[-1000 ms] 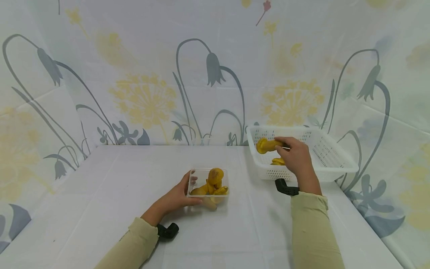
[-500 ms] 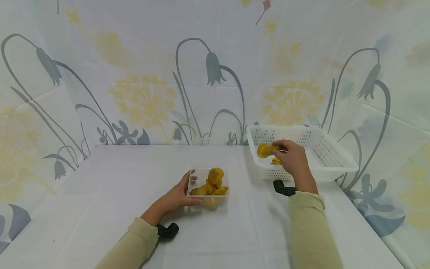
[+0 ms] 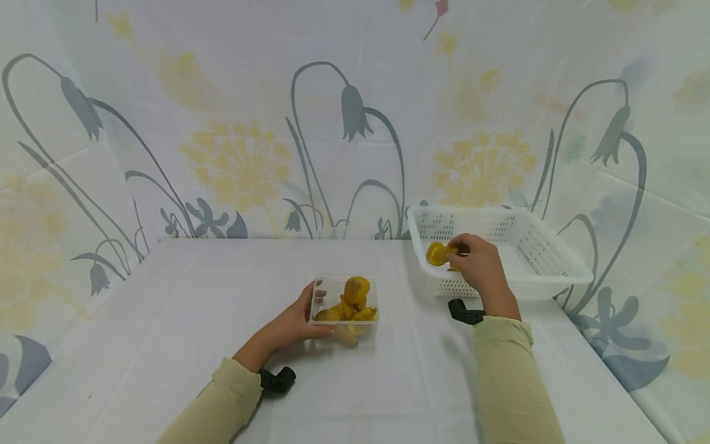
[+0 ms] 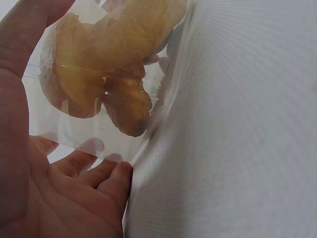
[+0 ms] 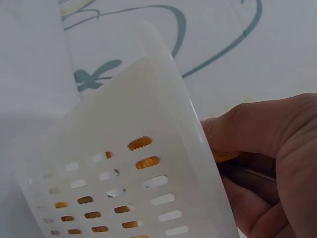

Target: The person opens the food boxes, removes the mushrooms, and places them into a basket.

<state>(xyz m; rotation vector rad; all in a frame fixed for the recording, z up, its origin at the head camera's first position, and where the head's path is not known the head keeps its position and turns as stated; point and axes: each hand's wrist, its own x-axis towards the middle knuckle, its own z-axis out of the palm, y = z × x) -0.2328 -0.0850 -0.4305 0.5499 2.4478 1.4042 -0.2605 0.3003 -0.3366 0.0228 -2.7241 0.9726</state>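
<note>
On the table's middle stands a clear plastic box (image 3: 344, 322) with several yellow mushrooms (image 3: 357, 290) in it. My left hand (image 3: 296, 319) grips its left side, thumb in front and fingertips behind. Through the clear wall, the left wrist view shows the mushrooms (image 4: 81, 84) up close beside the palm. My right hand (image 3: 478, 262) pinches another yellow mushroom (image 3: 436, 254) by its stem, cap pointing left, inside the near-left corner of the white basket (image 3: 563, 276). From the right wrist, the basket wall (image 5: 109, 119) hides most of this mushroom (image 5: 225, 156).
More yellow mushroom shows low in the basket under the right hand, and through the slots (image 5: 139, 144) of its wall. Behind the table hangs a flower-printed cloth (image 3: 355, 154). A clear container (image 3: 333, 233) stands faintly at the back edge.
My right hand has come down and slightly left, lowering the mushroom deeper into the basket's near-left corner. The left hand and the box stay where they were.
</note>
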